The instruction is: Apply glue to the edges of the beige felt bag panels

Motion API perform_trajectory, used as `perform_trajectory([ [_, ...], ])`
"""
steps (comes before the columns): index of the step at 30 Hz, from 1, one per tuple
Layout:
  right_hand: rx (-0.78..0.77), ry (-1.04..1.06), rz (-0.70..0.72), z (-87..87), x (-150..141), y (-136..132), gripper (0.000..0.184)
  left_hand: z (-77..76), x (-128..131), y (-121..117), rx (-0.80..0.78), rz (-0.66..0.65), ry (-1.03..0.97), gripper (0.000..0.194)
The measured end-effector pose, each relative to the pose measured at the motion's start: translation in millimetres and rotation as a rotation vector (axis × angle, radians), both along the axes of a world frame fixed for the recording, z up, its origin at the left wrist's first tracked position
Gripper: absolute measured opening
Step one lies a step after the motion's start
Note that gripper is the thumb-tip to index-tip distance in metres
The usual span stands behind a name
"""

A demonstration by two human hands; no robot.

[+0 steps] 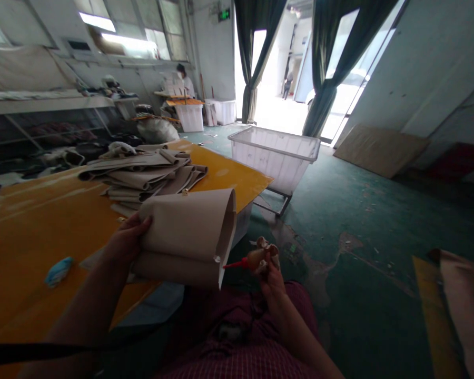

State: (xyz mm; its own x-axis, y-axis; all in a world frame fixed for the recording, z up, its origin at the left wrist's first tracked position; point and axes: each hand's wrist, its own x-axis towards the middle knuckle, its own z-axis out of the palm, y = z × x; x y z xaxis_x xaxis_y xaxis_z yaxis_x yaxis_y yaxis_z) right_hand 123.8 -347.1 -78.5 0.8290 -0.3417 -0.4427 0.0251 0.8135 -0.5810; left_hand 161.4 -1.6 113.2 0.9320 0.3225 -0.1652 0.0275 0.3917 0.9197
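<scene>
Workshop with a worn green floor (379, 231), dark curtains (319, 68) at a bright doorway, and a distant person in white (184, 81) near white plastic bins (190, 118). In the foreground, a yellow desk (35, 237) under a loose pile of folded beige sheets (146, 176), with a crumpled blue rag (58, 271) near the left hand (126, 242). That hand closed around a curled beige sheet (185, 231), held just past the desk edge, above the lap. The right hand (272, 284) narrow, gripping a small tan squeeze bottle (256, 259), partly wrapped in crumpled material, its red nozzle (232, 265) just beside the sheet's edge. Beyond the desk corner, a translucent tub (274, 158) on a metal frame.
</scene>
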Motion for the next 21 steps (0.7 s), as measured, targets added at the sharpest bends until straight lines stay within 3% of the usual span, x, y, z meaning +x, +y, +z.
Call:
perform_trajectory([
  [6,-0.023,-0.037,0.059,2.2,-8,1,0.072,-4.0,0,1,-0.017,-0.017,-0.009,0.062],
  [11,-0.083,-0.014,-0.081,12.4,36,-7,0.070,0.6,-2,-2,-0.016,-0.008,0.008,0.065],
  [16,-0.121,-0.009,-0.132,25.4,89,-14,0.063,3.3,-3,-3,-0.002,-0.008,0.034,0.067],
  [21,-0.149,-0.045,-0.149,29.5,102,-16,0.061,1.0,-1,-4,-0.008,-0.003,0.034,0.067],
])
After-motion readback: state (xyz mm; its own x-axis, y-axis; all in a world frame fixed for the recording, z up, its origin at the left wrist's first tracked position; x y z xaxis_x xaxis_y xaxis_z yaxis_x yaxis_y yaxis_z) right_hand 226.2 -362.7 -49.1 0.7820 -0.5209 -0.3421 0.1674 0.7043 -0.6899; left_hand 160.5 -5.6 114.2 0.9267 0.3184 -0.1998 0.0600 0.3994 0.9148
